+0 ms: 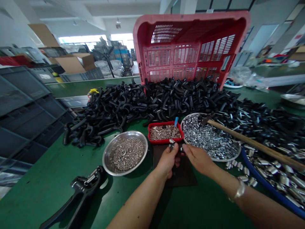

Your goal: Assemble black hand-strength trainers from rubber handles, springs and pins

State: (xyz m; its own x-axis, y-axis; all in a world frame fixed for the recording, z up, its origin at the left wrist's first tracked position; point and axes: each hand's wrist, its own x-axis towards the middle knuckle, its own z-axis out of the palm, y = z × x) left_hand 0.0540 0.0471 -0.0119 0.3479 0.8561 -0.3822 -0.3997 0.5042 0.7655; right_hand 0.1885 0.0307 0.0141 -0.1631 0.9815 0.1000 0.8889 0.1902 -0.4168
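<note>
My left hand [168, 159] is closed around a small dark part with shiny metal [172, 143], thumb on top. My right hand [196, 157] pinches the right side of the same part; the fingers hide most of it. Both hands are over a dark mat [182, 178], just in front of a red tray [150, 136] of thin metal pins with a blue-handled tool [176, 121] standing in it. To the left is a steel bowl [106, 159] of small metal pieces. An assembled black hand grip with a spring [83, 190] lies at lower left.
Black plastic handles [124, 105] are heaped at the back, spilling from a tipped red crate [171, 60]. At right, a hammer [247, 140] lies across a dish of metal parts [202, 136] and a blue-rimmed container [254, 176] of springs. Grey crates [26, 105] are stacked left.
</note>
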